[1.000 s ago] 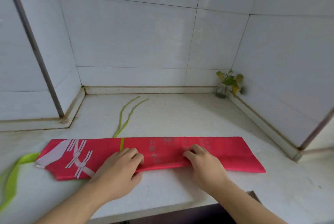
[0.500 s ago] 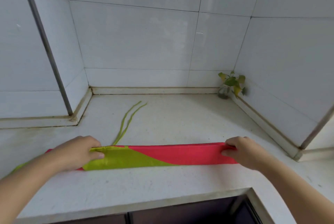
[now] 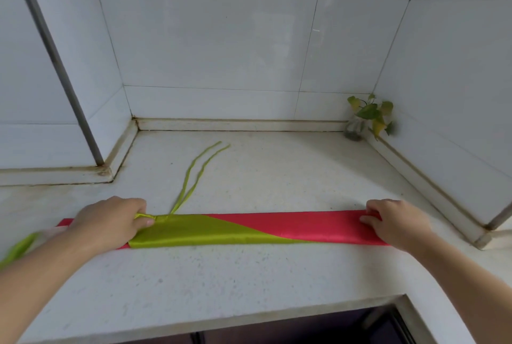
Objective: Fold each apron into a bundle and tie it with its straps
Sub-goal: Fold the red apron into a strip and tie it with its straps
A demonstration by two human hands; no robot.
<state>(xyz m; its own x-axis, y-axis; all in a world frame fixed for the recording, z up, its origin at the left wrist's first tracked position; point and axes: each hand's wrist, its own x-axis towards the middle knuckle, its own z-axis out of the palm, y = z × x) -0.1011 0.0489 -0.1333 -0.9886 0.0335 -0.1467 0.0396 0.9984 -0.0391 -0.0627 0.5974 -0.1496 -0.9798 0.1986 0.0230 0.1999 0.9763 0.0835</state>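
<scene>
Red-and-green satin apron [image 3: 249,230], folded to a long flat strip, lies along the white countertop's [image 3: 249,282] front edge. Left hand [image 3: 110,221] pinches its green end by the thin straps [image 3: 194,174]; right hand [image 3: 393,221] curls over the red end. Fabric looks light, limp, slippery: judged best held at both ends.

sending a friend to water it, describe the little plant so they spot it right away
Start at the white counter and follow it to the back right corner, where the tiled walls meet. The little plant stands there in a small clear glass vessel. It is the only leafy thing, its leaves green and yellow, well apart from the folded red apron.
</scene>
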